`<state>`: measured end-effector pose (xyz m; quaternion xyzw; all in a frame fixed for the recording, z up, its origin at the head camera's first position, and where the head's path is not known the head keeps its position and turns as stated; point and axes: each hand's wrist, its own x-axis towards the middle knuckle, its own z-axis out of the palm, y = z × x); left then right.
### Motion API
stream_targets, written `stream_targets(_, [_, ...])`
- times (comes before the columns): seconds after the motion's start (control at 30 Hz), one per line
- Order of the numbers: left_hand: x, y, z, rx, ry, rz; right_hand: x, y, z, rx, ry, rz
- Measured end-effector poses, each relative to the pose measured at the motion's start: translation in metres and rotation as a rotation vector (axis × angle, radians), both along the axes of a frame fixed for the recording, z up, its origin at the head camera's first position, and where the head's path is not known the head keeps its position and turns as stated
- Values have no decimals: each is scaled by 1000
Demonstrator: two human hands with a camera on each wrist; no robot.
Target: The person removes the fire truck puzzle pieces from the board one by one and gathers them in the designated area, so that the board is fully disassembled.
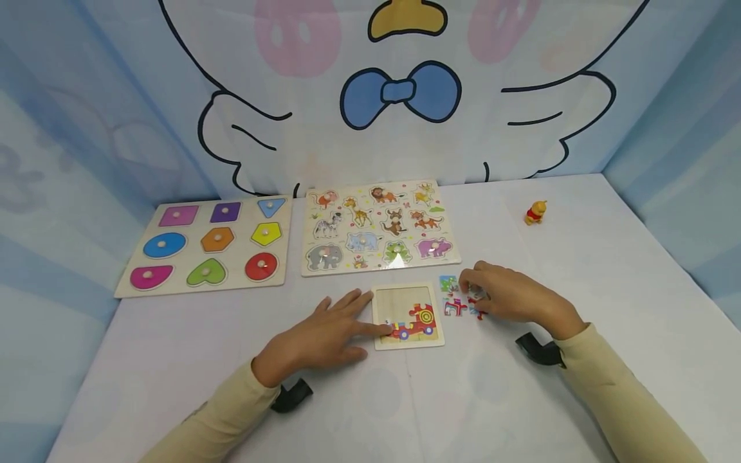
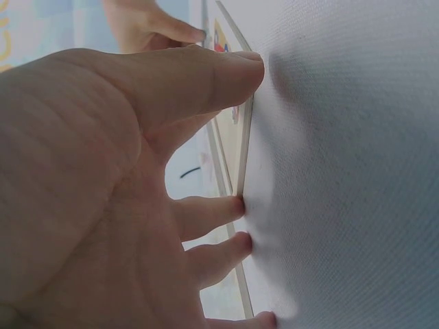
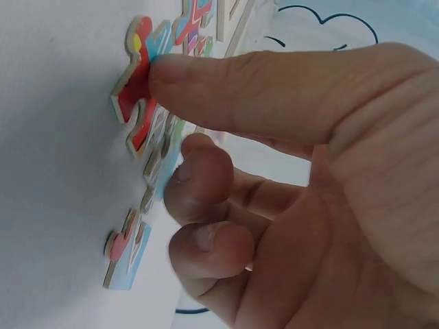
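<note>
Left of a small wooden puzzle tray (image 1: pixel 399 301), and farther back on the white-covered desk (image 1: pixel 434 399), a board of coloured shapes (image 1: pixel 236 263) lies flat with its knobbed pieces seated, seemingly set out of the way. At the tray's left side, a person's left hand (image 1: pixel 324 334) stretches out its fingers, the grip loose and holding nothing; the forefinger crosses onto the partly filled inside, probably so that tray and pieces do not slide. Behind the tray and apart from it lies an animal board (image 1: pixel 376 263), its figures likewise in place, perhaps set back to make room for the hands. Inside the tray, pieces of a red vehicle picture (image 1: pixel 413 325) take up the lower right, with bare wood showing above. Just right of the tray, loose puzzle pieces (image 1: pixel 455 307) lie clustered, apparently for easy reach. Over them, a right hand (image 1: pixel 515 296) bends its fingers, its thumb touching a red piece (image 3: pixel 134 82); whether that grip has pinched it cannot be told. Working by the fingertips would suit such thin, flat shapes. Well right of the tray and farther back, a small yellow bear figurine (image 1: pixel 536 212) in red stands alone, likely placed there to be away from both hands.
</note>
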<state>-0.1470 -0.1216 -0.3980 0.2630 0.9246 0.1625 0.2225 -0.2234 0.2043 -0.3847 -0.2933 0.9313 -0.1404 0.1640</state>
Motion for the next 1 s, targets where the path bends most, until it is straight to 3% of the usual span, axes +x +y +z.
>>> stream_targets(0.23, [-2,4,0,-8,-6,-17,11,-12,3,-152,165,79])
stream_targets(0.4, [-2,4,-1,-26,-6,-22,16,-34,0,-142,241,191])
stream_targets(0.67, [-1,3,-2,-28,-14,-20,19,-57,-10,-50,205,251])
stream_targets(1.0, [0,1,1,-38,-1,-9,18,-58,-11,-64,174,262])
